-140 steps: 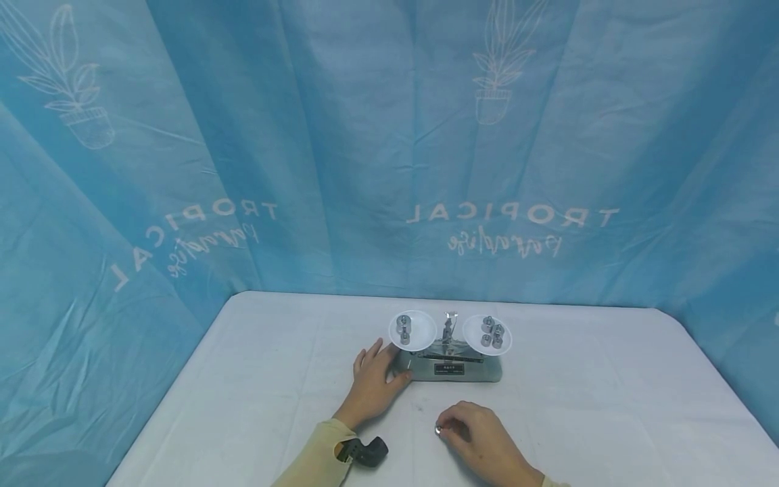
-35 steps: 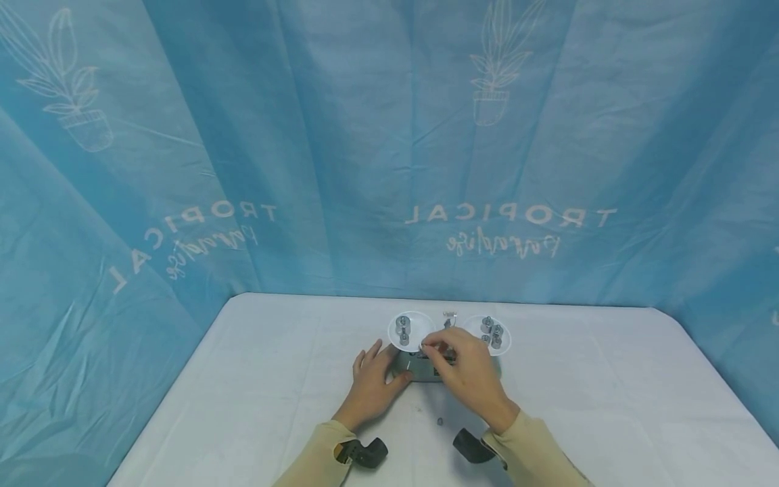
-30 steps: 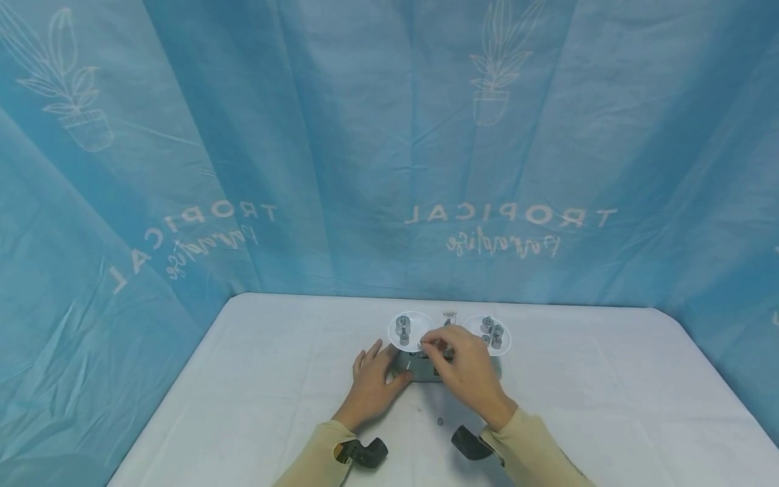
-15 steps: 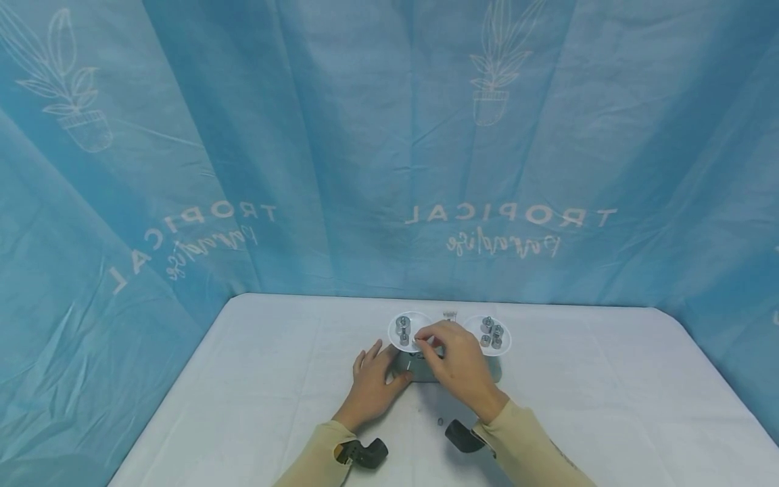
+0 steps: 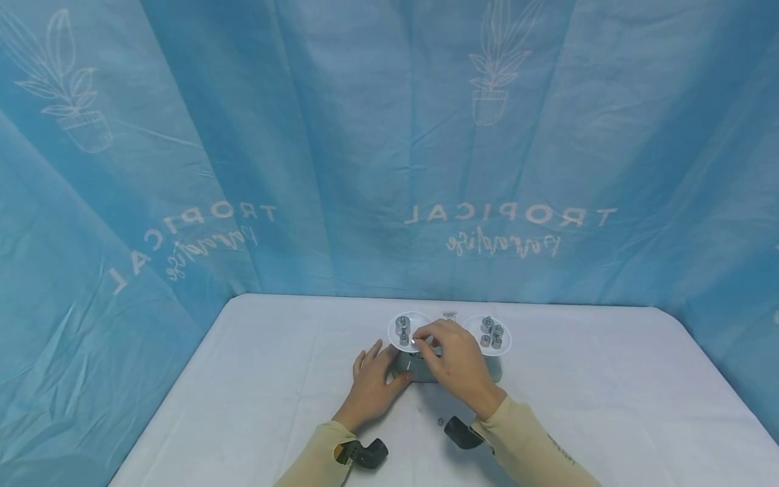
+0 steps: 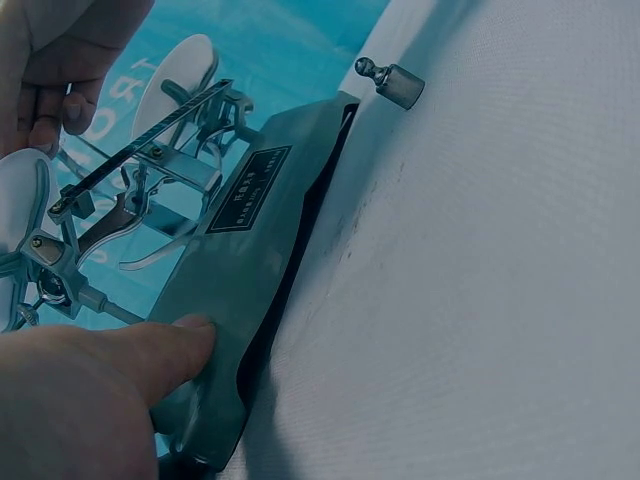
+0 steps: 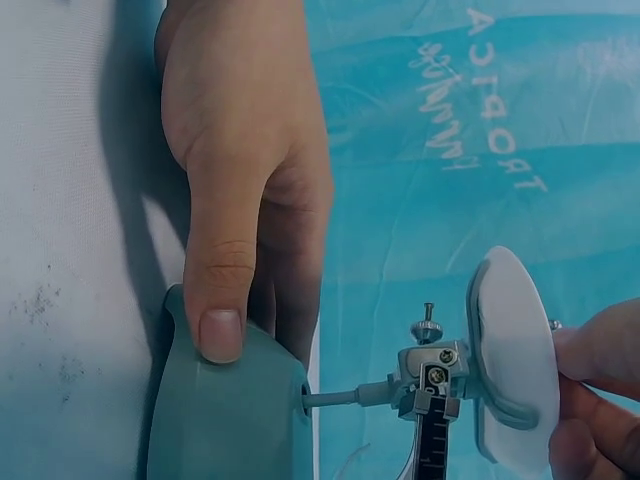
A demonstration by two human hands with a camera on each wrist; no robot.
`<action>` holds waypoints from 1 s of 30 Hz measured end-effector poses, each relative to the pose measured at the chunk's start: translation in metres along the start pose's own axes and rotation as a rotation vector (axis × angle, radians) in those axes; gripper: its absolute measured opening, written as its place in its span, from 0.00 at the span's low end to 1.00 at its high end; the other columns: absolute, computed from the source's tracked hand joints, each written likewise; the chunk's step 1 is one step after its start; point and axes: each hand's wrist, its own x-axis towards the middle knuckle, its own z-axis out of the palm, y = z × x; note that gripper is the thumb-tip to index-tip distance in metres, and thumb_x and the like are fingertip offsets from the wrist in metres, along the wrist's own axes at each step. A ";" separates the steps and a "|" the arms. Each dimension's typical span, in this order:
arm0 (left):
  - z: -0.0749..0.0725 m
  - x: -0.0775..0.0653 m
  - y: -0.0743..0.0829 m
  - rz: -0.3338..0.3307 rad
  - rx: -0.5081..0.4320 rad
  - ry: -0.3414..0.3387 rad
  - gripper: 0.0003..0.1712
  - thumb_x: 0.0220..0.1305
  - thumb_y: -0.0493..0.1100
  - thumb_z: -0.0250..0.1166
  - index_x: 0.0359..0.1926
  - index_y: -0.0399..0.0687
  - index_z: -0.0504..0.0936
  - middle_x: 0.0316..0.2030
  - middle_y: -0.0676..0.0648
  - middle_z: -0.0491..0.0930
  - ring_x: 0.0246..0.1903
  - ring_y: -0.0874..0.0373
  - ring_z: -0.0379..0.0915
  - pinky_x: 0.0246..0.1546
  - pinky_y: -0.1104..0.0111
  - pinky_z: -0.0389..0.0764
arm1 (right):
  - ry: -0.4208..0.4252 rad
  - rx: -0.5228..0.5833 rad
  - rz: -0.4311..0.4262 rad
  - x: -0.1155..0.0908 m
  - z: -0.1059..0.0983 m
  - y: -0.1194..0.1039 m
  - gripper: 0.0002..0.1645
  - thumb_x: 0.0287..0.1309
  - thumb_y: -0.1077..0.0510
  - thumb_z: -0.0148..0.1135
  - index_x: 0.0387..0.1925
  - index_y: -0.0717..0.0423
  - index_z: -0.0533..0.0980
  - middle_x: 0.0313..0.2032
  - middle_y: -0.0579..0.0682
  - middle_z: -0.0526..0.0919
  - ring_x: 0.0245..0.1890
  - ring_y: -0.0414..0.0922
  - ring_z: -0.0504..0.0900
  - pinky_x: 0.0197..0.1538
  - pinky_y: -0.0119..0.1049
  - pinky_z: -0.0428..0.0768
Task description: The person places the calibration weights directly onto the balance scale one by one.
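Observation:
A pan balance (image 5: 426, 370) with a grey-green base stands on the table. My left hand (image 5: 372, 389) holds the base's left end, the thumb (image 7: 225, 300) pressing on its front top and the fingers lying behind it. My right hand (image 5: 459, 358) pinches a small metal weight (image 5: 413, 341) at the right part of the left pan (image 5: 420, 321), mostly hidden by the fingertips. Silvery weights (image 5: 403, 325) stand at that pan's left side. Several more weights (image 5: 487, 325) stand on the right pan (image 5: 505, 331). Behind the right hand, the balance's middle is partly hidden.
One small knobbed weight (image 6: 400, 87) lies on the white tablecloth (image 5: 608, 392) in front of the base, close to the right wrist camera (image 5: 462, 433). The left wrist camera (image 5: 370, 454) hangs low over the cloth. A blue printed curtain (image 5: 365, 149) surrounds the table.
From low over the cloth, my right hand has carried the small weight up to the left pan, then edged slightly left over it. The left hand has stayed in place.

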 end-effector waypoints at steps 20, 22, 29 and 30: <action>-0.001 0.000 0.003 -0.017 0.000 -0.007 0.37 0.70 0.55 0.61 0.72 0.40 0.67 0.69 0.41 0.70 0.73 0.34 0.52 0.69 0.32 0.44 | 0.033 0.050 -0.003 -0.003 -0.010 0.001 0.06 0.56 0.64 0.73 0.36 0.53 0.85 0.32 0.43 0.86 0.29 0.37 0.79 0.32 0.33 0.79; -0.001 0.000 0.002 -0.018 0.002 -0.009 0.37 0.70 0.56 0.61 0.72 0.40 0.67 0.69 0.41 0.70 0.73 0.34 0.52 0.69 0.33 0.44 | 0.038 0.061 -0.009 -0.005 -0.012 0.001 0.07 0.55 0.65 0.73 0.36 0.53 0.85 0.32 0.43 0.86 0.29 0.36 0.78 0.31 0.32 0.78; 0.000 0.000 0.001 -0.017 0.007 -0.007 0.37 0.70 0.56 0.61 0.72 0.41 0.67 0.69 0.41 0.70 0.73 0.35 0.52 0.70 0.33 0.44 | 0.035 0.066 -0.008 -0.015 -0.021 0.000 0.07 0.54 0.65 0.73 0.35 0.52 0.85 0.30 0.40 0.84 0.28 0.33 0.76 0.31 0.31 0.77; 0.000 0.000 0.001 -0.018 0.007 -0.007 0.37 0.70 0.56 0.61 0.72 0.41 0.67 0.69 0.41 0.70 0.73 0.35 0.52 0.70 0.33 0.44 | 0.031 0.067 -0.004 -0.017 -0.022 0.000 0.07 0.54 0.65 0.73 0.35 0.52 0.85 0.30 0.40 0.84 0.28 0.33 0.76 0.31 0.31 0.78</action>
